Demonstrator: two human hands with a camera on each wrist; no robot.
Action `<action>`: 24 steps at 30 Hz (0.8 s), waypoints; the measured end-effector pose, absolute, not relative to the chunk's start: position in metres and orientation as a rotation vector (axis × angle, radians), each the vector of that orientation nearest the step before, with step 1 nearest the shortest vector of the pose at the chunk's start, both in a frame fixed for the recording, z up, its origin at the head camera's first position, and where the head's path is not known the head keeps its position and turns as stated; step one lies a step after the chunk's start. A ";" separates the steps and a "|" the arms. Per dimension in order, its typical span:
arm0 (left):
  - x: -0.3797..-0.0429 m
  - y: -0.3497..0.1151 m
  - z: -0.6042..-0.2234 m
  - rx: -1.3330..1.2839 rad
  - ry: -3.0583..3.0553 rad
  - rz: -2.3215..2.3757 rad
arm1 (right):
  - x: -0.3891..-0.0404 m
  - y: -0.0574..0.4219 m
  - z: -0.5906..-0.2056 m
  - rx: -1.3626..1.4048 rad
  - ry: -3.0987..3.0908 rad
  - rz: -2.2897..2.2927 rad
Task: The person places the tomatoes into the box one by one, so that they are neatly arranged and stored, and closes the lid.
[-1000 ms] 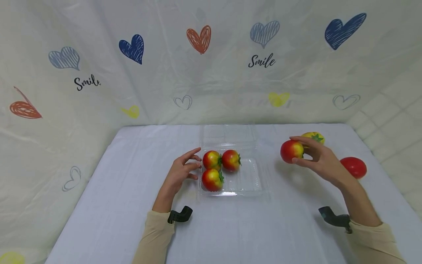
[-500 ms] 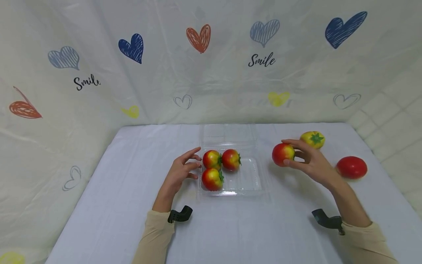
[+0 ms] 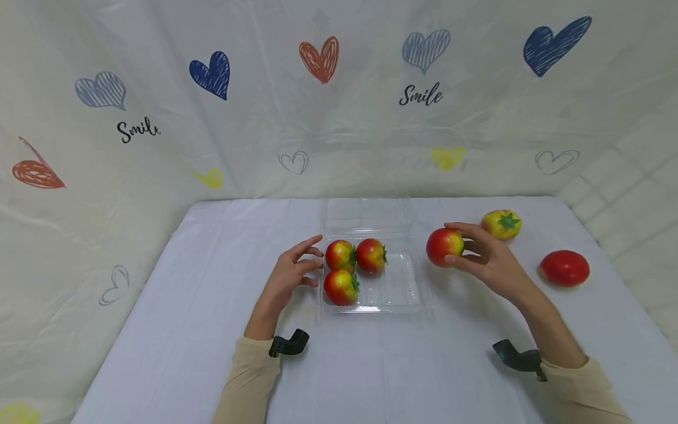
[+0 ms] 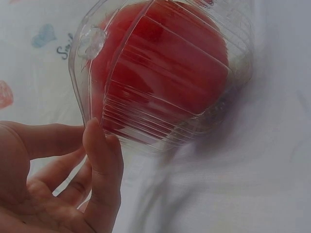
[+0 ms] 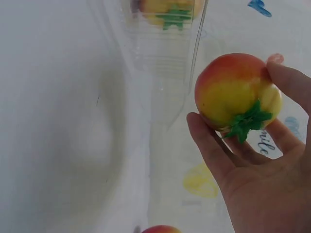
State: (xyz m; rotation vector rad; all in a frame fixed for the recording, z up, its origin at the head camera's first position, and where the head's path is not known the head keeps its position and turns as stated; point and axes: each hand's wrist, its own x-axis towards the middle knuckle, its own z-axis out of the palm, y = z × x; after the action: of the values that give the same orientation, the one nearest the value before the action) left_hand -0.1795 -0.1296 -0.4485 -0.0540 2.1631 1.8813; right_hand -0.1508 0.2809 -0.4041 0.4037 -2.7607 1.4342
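Note:
In the head view, a clear plastic clamshell box [image 3: 392, 288] lies with its lid folded back, holding three red-and-yellow toy tomatoes [image 3: 341, 287] at its left and back. My left hand [image 3: 291, 271] is at the box's left side; the left wrist view shows its thumb and fingers pinching the rim [image 4: 90, 114]. Between the thumb and fingers of my right hand [image 3: 489, 259] is another tomato [image 3: 444, 247], held up just right of the box. Its green leafy top [image 5: 248, 121] faces the palm in the right wrist view.
Behind the right hand lies a yellow tomato [image 3: 501, 224] with a green top. A red tomato [image 3: 565, 268] is farther right. White cloth covers the table [image 3: 392, 377], and a heart-printed curtain [image 3: 365, 129] rises at its back edge.
My right hand has carried its tomato left toward the box, uncovering the yellow and red tomatoes behind it. The left hand and box have stayed in place.

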 end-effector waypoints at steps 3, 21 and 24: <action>-0.180 -0.130 -0.448 -0.053 2.166 1.876 | -0.150 0.276 -0.403 0.408 -2.752 1.461; -0.179 -0.130 -0.447 -0.045 2.172 1.873 | -0.142 0.251 -0.397 0.491 -2.705 1.537; -0.179 -0.130 -0.447 -0.043 2.168 1.872 | -0.141 0.248 -0.397 0.501 -2.708 1.546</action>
State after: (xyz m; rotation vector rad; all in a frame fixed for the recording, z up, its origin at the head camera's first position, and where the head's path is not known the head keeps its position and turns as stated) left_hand -0.1786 -0.1296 -0.4472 -0.0433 2.1679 1.8717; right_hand -0.1415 0.2481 -0.3968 0.5015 -2.7080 1.5456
